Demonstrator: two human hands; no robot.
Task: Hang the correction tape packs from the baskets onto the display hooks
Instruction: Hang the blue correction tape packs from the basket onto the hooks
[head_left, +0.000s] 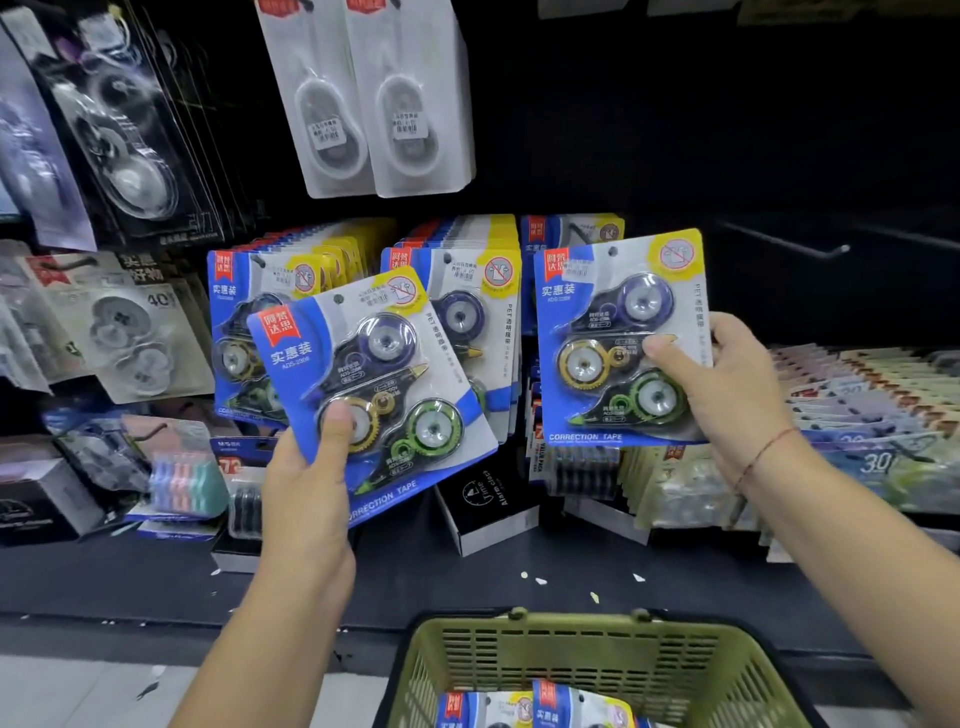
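Each hand holds one correction tape pack in front of the rack. The left hand (306, 499) pinches the left pack (379, 395) at its lower left corner. Its thumb presses flat on the clear bubble over the yellow wheel, and its fingers are hidden behind the card. Above that grip the pack leans to the right, with its hanging hole (338, 299) at the far top. The right hand (727, 384) grasps the right pack (618, 338) by its right edge, thumb across the front near the middle and fingers wrapped behind. This pack stands nearly upright, and its top hole (613, 251) sits up and to the left of the thumb. Just behind both held packs, rows of hung packs (483, 312) of the same kind fill the hooks. A bare hook (795, 248) juts out up and to the right of the right hand. Below both wrists stands the green basket (519, 670), with more packs (550, 706) lying in it.

As I judge it, the packs are light: a thin stiff card with a hard plastic bubble, so a two-finger pinch is enough. The glossy bubble may be slippery, and the flat card edge gives a surer hold. Held by a low corner, the card can swing or bend, which makes the small hole hard to line up with a hook tip. Taking hold nearer the top, just beside the hole, would likely steady it for threading
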